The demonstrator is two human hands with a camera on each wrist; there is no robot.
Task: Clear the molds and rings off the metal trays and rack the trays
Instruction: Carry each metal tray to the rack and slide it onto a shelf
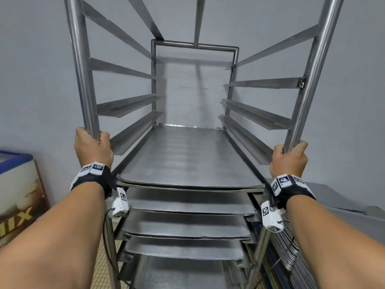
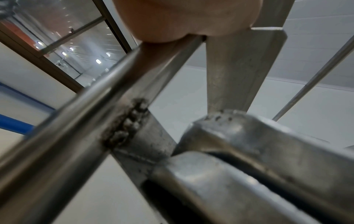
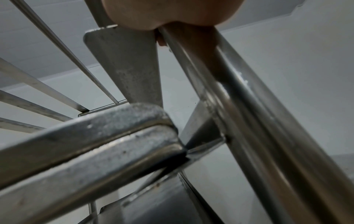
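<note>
A tall steel tray rack (image 1: 194,45) stands in front of me against a grey wall. Several bare metal trays (image 1: 187,159) lie on its lower runners, stacked level over level; the upper runners hold nothing. My left hand (image 1: 92,143) grips the rack's front left post (image 1: 80,65). My right hand (image 1: 288,156) grips the front right post (image 1: 312,80). In the left wrist view the palm (image 2: 184,18) wraps the post (image 2: 80,118) above a tray corner (image 2: 239,136). The right wrist view shows the palm (image 3: 172,13) on the post (image 3: 258,121) beside a tray corner (image 3: 118,128). No molds or rings show.
A chest freezer with a blue rim (image 1: 14,161) stands at the left by the wall. A grey counter (image 1: 341,207) lies to the right, with a stack of wire racks (image 1: 291,253) beside the rack's right side. Tan floor tiles (image 1: 98,274) show below.
</note>
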